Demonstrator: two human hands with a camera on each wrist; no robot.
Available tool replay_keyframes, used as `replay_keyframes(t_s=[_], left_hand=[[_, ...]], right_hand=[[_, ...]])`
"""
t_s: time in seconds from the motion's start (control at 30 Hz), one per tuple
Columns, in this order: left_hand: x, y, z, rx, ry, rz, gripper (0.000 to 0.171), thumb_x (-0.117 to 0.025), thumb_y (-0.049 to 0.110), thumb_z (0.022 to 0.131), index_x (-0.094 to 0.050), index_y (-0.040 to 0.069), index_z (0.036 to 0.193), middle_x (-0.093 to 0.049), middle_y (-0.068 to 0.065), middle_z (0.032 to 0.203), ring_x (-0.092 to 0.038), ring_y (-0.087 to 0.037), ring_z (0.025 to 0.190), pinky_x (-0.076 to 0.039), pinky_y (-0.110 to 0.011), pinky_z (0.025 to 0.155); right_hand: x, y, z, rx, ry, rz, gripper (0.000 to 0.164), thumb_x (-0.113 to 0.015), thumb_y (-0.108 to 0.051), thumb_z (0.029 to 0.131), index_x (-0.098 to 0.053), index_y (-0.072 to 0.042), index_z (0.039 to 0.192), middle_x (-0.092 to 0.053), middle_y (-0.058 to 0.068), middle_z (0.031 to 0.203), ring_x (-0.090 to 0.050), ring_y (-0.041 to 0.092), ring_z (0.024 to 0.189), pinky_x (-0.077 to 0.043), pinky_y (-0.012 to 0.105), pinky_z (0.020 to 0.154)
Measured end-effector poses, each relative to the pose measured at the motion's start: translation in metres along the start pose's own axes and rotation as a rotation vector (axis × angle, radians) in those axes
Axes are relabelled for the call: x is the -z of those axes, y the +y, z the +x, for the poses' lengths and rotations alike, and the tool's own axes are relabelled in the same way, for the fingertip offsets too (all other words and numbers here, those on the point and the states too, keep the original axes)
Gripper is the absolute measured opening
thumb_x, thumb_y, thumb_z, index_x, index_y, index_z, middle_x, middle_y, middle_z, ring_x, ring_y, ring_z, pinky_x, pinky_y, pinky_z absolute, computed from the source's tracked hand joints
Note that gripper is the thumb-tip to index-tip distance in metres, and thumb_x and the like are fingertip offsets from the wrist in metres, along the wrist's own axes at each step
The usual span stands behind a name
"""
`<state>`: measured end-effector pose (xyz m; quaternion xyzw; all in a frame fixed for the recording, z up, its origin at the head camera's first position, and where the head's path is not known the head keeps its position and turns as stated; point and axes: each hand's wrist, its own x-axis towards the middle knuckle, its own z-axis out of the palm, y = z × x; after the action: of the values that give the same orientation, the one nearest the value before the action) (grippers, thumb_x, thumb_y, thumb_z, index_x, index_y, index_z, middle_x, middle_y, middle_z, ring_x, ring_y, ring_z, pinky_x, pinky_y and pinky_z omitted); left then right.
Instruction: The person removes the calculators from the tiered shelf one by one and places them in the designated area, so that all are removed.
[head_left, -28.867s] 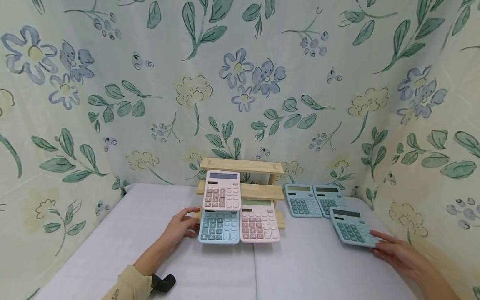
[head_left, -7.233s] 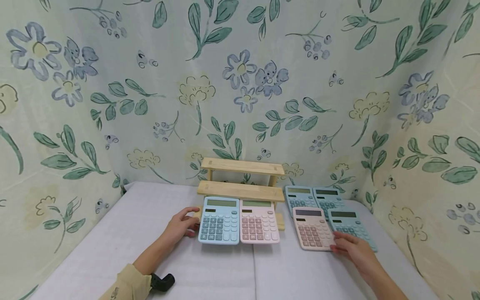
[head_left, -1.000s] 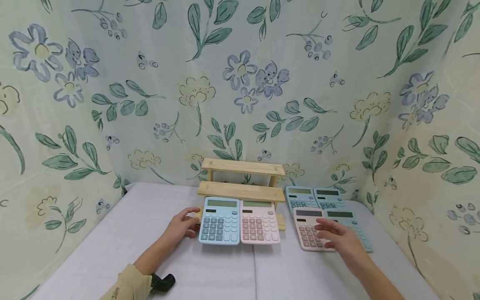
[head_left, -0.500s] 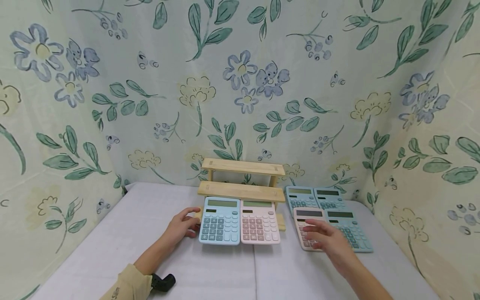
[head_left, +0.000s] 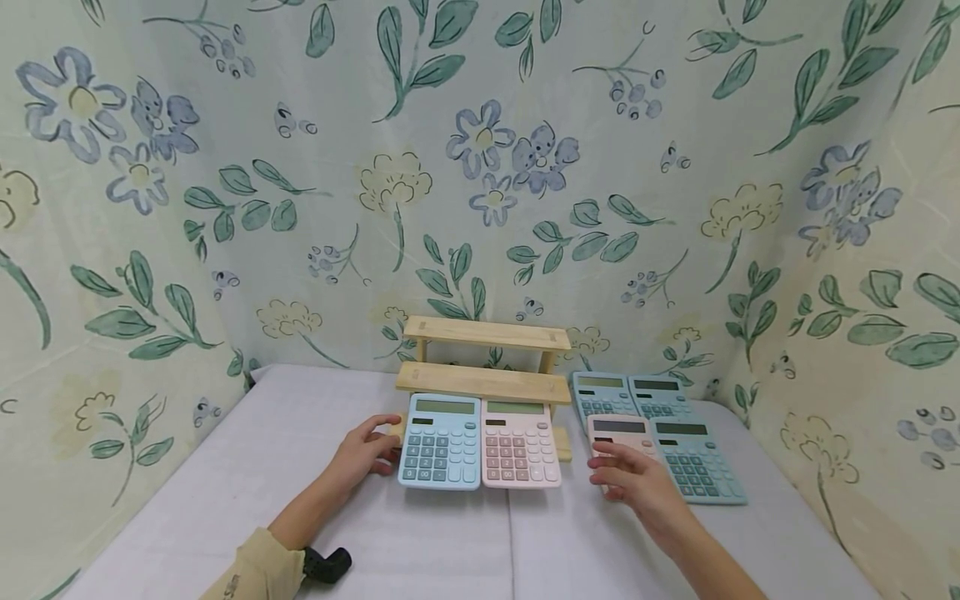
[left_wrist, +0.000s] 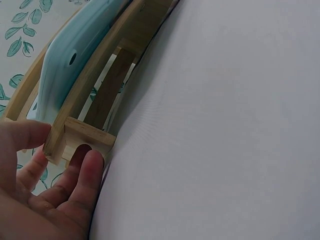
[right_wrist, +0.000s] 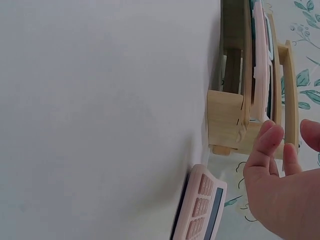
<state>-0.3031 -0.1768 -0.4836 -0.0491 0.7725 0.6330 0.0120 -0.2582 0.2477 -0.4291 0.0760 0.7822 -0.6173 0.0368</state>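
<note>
My left hand (head_left: 366,454) grips the left end of a stepped wooden rack (head_left: 487,333); in the left wrist view, thumb and fingers (left_wrist: 89,175) pinch its lowest step. Side by side on that step lean a light blue calculator (head_left: 438,442) and a pink calculator (head_left: 521,442). My right hand (head_left: 637,487) is held open, its fingers loosely bent with nothing in them. In the head view it overlaps a second pink calculator (head_left: 619,427) lying to the right, hiding its lower keys. The right wrist view puts these fingers near the rack's right end, beside the pink calculator there.
Behind the loose pink calculator lie two blue calculators (head_left: 600,392), and a third blue calculator (head_left: 701,467) lies at its right. The rack's upper two slats bear nothing. A floral curtain (head_left: 480,167) surrounds the white-covered table (head_left: 300,392). A black device (head_left: 327,565) is on the left wrist.
Over the last second my right hand has moved left across the loose pink calculator toward the rack. Earlier, that calculator went from the rack to the table at right. The left hand stays put.
</note>
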Motion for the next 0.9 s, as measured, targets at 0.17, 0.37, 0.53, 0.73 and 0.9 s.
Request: replay_keyframes(t_s=[0.17,0.37,0.53,0.73,0.9], left_hand=[[0.000,0.000,0.000,-0.002,0.001,-0.001,0.041,-0.061,0.020,0.096,-0.057,0.015,0.137,-0.071,-0.009,0.098,-0.066,-0.021,0.083,-0.058,-0.033,0.069],[0.000,0.000,0.000,-0.002,0.000,-0.002,0.041,-0.061,0.019,0.096,-0.057,0.014,0.136,-0.072,-0.009,0.097,-0.066,-0.021,0.083,-0.058,-0.033,0.068],[0.000,0.000,0.000,0.003,0.002,-0.005,0.042,-0.062,0.019,0.095,-0.058,0.014,0.136,-0.072,-0.008,0.096,-0.066,-0.021,0.082,-0.058,-0.033,0.068],[-0.001,0.001,0.000,0.002,0.005,0.002,0.042,-0.061,0.020,0.095,-0.057,0.014,0.136,-0.072,-0.008,0.097,-0.066,-0.021,0.082,-0.058,-0.033,0.068],[-0.001,0.000,0.001,0.004,0.009,0.000,0.042,-0.062,0.019,0.095,-0.058,0.014,0.136,-0.072,-0.008,0.097,-0.066,-0.021,0.082,-0.058,-0.033,0.068]], right_hand=[[-0.006,0.001,0.001,0.002,-0.008,0.000,0.047,-0.067,-0.011,0.094,-0.058,-0.007,0.139,-0.068,0.016,0.120,-0.068,0.032,0.100,-0.056,0.042,0.086],[-0.014,0.000,-0.001,0.013,-0.017,0.008,0.047,-0.067,-0.012,0.094,-0.056,-0.004,0.139,-0.067,0.020,0.122,-0.068,0.032,0.099,-0.056,0.042,0.085],[-0.020,0.000,-0.001,0.005,-0.027,0.027,0.045,-0.066,-0.009,0.094,-0.058,-0.002,0.137,-0.066,0.021,0.122,-0.069,0.028,0.096,-0.056,0.041,0.082],[-0.026,-0.002,0.001,0.001,-0.030,0.027,0.045,-0.065,-0.007,0.094,-0.057,-0.001,0.138,-0.066,0.022,0.122,-0.068,0.025,0.094,-0.055,0.039,0.079],[-0.031,-0.002,0.003,-0.003,-0.034,0.030,0.046,-0.066,-0.006,0.092,-0.057,-0.002,0.137,-0.068,0.018,0.117,-0.068,0.024,0.092,-0.055,0.040,0.078]])
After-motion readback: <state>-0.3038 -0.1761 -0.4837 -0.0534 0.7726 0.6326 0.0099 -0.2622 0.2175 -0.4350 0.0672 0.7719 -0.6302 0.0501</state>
